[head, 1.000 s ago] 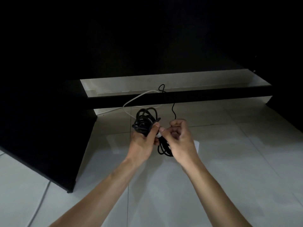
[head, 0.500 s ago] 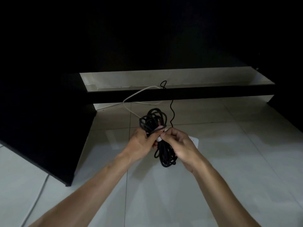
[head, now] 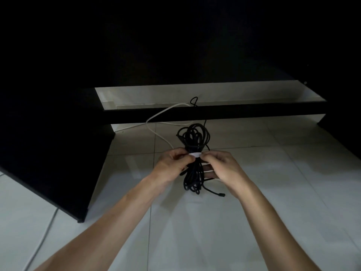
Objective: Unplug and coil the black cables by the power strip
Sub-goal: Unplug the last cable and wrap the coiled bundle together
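A coiled bundle of black cable (head: 193,141) hangs between my hands above the tiled floor. A white strap (head: 194,155) wraps around its middle. My left hand (head: 172,165) pinches the strap's left end and the bundle. My right hand (head: 222,167) pinches the right end, with fingers behind the lower loops. A loose end with a black plug (head: 221,195) dangles at the bottom right. Another thin black cable (head: 194,101) loops up over the dark crossbar behind. The power strip is hidden from view.
A dark desk panel (head: 48,153) stands at the left, its foot on the floor. A black crossbar (head: 254,112) runs across ahead. A white cable (head: 156,118) trails over the tiles toward the bundle. Another white cable (head: 39,245) lies at the lower left.
The bundle has been turned upright and stretched longer, and the white strap now spans its middle between both hands. The plug end has dropped free at the bottom.
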Motion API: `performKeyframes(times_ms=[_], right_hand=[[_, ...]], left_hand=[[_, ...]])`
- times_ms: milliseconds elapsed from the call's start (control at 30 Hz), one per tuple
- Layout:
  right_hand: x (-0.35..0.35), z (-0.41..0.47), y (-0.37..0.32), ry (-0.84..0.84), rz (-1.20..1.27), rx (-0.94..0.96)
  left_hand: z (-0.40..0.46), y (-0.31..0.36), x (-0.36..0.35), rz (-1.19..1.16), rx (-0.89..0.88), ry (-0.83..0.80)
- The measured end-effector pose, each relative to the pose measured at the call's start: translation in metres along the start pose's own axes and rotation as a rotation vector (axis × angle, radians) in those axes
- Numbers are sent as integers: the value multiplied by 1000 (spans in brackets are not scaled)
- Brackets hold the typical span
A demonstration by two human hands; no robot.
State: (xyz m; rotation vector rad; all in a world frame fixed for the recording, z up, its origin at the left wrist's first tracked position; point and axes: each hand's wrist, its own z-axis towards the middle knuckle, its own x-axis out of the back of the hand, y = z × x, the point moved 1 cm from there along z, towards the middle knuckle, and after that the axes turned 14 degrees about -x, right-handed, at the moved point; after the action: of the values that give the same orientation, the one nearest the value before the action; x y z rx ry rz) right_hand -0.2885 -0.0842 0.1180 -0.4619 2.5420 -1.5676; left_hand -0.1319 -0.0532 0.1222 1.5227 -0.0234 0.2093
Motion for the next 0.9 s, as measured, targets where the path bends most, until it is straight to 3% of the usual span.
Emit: performKeyframes(times_ms=[200, 567, 800, 900], right_hand=[[4, 1, -10, -46, -102, 21], [-5, 1, -4, 168, -178, 255], [-7, 8, 0, 104, -124, 190], [-8, 11, -2, 9, -160, 12]], left_hand=[[0, -2, 1, -18, -9, -1], [-1, 4, 5, -64, -117, -94], [0, -4, 9, 1, -167, -90], [0, -11, 14, 111, -169, -121]])
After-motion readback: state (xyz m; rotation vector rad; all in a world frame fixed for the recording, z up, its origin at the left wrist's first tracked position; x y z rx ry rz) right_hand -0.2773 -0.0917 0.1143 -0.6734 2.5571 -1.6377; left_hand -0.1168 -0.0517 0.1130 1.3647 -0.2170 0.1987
